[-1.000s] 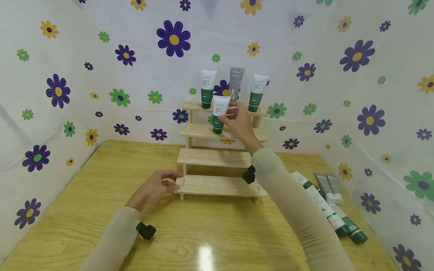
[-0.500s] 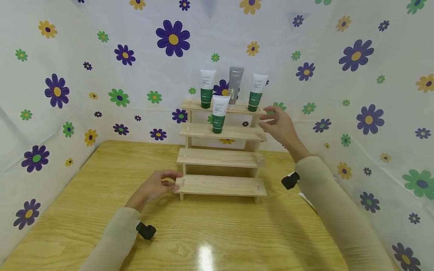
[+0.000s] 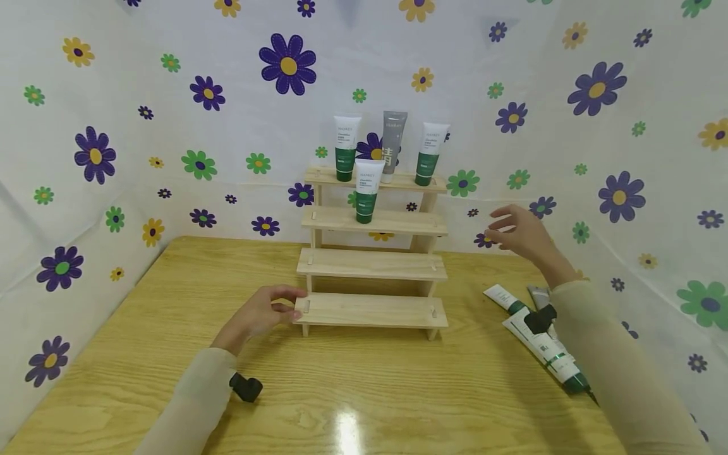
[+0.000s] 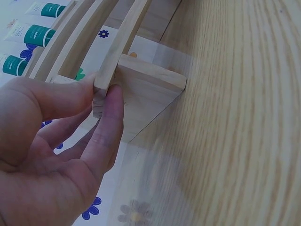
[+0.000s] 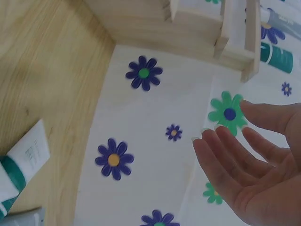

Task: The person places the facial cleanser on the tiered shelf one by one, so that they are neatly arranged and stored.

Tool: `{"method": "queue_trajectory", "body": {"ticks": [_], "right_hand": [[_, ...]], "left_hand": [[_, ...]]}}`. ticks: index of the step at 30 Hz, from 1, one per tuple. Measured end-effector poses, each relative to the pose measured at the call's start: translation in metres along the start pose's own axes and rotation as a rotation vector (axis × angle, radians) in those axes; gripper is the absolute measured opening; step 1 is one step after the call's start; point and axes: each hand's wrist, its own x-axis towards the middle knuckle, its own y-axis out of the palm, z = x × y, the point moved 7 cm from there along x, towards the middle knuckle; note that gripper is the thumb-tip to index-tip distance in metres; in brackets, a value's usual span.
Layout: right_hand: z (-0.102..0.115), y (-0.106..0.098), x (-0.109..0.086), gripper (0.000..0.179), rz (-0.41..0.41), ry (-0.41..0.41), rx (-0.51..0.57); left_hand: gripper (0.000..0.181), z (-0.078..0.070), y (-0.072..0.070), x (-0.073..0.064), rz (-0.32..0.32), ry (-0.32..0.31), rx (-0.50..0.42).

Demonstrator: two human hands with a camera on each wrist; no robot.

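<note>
In the head view my left hand [image 3: 258, 314] pinches the left end of the lowest step of a wooden tiered shelf [image 3: 370, 309]. The left wrist view shows thumb and fingers on either side of that board's end [image 4: 107, 77]. To the right of the shelf, my right hand [image 3: 526, 239] hovers with relaxed, slightly bent fingers, holding nothing. On the top step stand a white-and-green tube [image 3: 345, 150], a grey tube [image 3: 392, 144] and another white-and-green tube [image 3: 431, 153]. One more white-and-green tube [image 3: 368, 189] is upright on the step below, left of its middle.
At the table's right side lie several tubes, among them a large white-and-green tube [image 3: 540, 347] and a grey tube [image 3: 537, 296]; the right forearm partly hides them. Flower-printed cloth [image 3: 239, 95] surrounds the wooden table [image 3: 273, 392] at the back and sides.
My right hand has let go of the white-and-green tube on the second step and moved right and down, away from the shelf. The left hand has stayed in place.
</note>
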Motion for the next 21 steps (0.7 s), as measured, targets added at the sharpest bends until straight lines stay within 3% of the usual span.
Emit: {"method": "queue_trajectory", "body": {"ticks": [9, 21], "right_hand": [[-0.043, 0.003, -0.007, 0.049, 0.118, 0.079, -0.075], [-0.107, 0.028, -0.019, 0.05, 0.398, 0.207, -0.083]], "left_hand": [[0.043, -0.002, 0.0, -0.001, -0.008, -0.011, 0.002], [0.043, -0.002, 0.0, -0.001, -0.006, -0.021, -0.001]]}}
